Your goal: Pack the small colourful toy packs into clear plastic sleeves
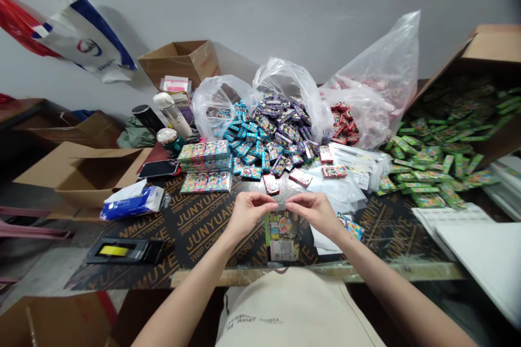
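Note:
Close to the table's front edge, a clear plastic bag [284,236] with small printed packs inside hangs or lies below my hands. My left hand [253,210] pinches the left side of its top edge, thumb against fingers. On the right side of that edge, my right hand [310,209] makes a matching pinch. Just beyond my fingertips lie a red-and-white small box [271,184] and another red-and-white box [300,177]. A blue patterned pack [350,226] shows partly behind my right wrist.
Piles of blue boxes [246,143], purple boxes [287,124], red boxes [345,123] and green boxes [427,173] spread across the back and right. Stacked bagged packs [205,165], a phone [158,169], a tissue pack [132,203] and a tape dispenser [124,251] sit left.

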Action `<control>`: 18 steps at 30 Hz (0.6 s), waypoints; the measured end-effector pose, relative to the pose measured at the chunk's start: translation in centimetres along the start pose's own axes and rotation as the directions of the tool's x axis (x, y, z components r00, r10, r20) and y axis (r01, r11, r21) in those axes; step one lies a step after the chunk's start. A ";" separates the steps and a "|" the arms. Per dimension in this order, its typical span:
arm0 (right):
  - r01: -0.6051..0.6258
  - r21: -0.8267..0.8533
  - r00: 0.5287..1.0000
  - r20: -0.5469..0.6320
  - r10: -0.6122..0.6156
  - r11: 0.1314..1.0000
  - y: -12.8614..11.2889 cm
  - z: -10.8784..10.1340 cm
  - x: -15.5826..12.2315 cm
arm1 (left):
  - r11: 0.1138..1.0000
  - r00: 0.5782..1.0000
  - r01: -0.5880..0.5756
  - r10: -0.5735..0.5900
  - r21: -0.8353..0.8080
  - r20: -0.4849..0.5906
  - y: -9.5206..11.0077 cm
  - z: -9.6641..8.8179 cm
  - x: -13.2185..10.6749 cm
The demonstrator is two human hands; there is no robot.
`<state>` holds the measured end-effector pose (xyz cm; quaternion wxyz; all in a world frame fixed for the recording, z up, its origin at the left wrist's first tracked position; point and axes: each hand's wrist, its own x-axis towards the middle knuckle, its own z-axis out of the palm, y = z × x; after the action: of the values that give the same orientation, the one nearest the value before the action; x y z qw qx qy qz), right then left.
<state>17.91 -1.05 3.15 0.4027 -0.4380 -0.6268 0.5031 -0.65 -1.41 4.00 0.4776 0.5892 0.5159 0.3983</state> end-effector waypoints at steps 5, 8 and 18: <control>-0.004 -0.016 0.997 0.072 0.005 1.000 -0.2 -0.2 0.3 | 0.980 0.985 -0.170 0.171 0.107 0.006 0.3 -0.1 -0.8; 0.154 -0.117 0.987 0.072 -0.146 0.981 0.7 -0.1 -0.6 | 0.928 0.948 -0.314 0.319 0.202 0.009 -0.2 -0.3 -1.7; 0.159 -0.141 0.984 -0.063 -0.169 0.977 5.8 2.1 -3.4 | 0.986 0.951 -0.164 0.155 -0.013 -0.266 -3.1 -2.0 -1.1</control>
<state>17.76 -4.27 -3.11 0.4354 -0.4294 -0.6779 0.4079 -3.44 -2.17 1.51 0.3811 0.5621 0.5187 0.5194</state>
